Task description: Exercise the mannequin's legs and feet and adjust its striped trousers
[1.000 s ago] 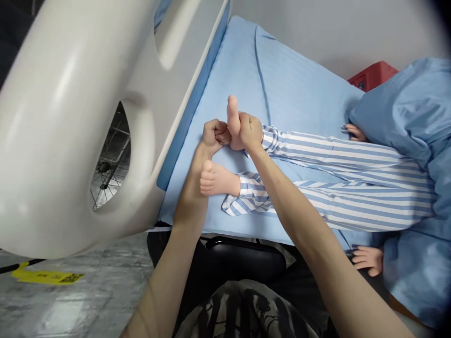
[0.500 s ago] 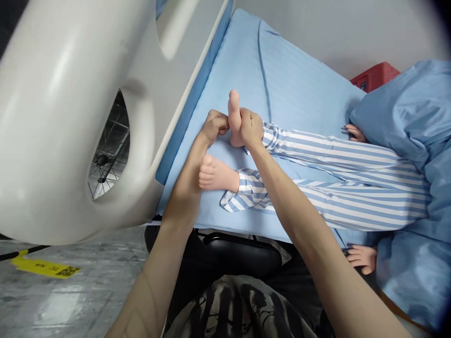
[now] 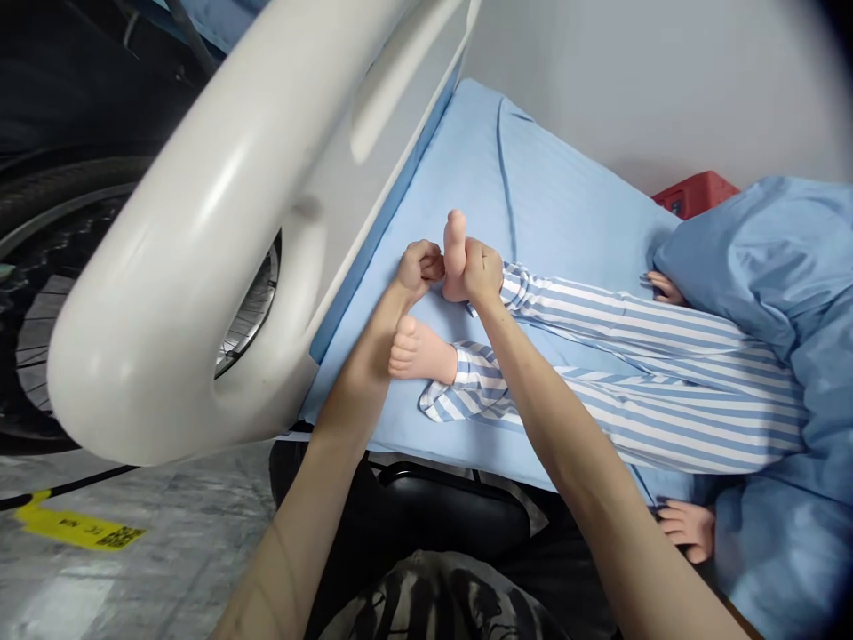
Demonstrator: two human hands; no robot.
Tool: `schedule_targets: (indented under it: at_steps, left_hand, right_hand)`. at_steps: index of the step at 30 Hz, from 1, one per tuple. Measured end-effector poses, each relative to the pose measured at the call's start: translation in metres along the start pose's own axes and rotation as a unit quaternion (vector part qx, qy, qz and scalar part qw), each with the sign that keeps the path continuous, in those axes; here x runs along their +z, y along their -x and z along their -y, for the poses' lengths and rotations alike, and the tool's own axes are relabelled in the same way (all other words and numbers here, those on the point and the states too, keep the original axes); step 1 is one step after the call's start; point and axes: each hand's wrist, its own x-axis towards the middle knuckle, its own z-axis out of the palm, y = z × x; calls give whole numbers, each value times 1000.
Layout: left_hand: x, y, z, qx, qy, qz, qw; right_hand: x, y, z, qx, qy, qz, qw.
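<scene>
A manikin in blue-and-white striped trousers lies on a bed. My right hand is wrapped round its raised far foot at the instep and ankle, and the toes point up. On the sole side is my left hand, its fingers curled in and the knuckles close against the sole. Whether they touch it I cannot tell. No object shows in the left hand. The near foot rests on the sheet beside my left forearm, with the trouser cuff loose around it.
The blue bed sheet runs up to a grey wall. A pale plastic bed end board stands at the left, with a spoked wheel behind it. A blue cover and a red box are at right. A black chair is below.
My view has shifted, so the bed appears lower in the picture. The left hand's fingers have loosened a little beside the sole. My right hand keeps its hold on the foot.
</scene>
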Motion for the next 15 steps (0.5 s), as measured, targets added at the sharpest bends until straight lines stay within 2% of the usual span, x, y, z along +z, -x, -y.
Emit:
schedule_targets:
  at_steps: [5, 10, 13, 15]
  left_hand:
    - [4, -1, -9, -6, -40, -23, 999]
    - [-2, -3, 3, -3, 67, -36, 997]
    - [-3, -2, 9, 7, 112, -61, 992]
    - [1, 1, 11, 14, 107, -65, 992]
  right_hand:
    - [1, 0, 1, 13, 6, 10, 1000]
    - [0, 1, 5, 22, 8, -8, 1000]
    - [-4, 2, 11, 46, 31, 13, 998]
    - [-7, 2, 14, 59, 36, 27, 997]
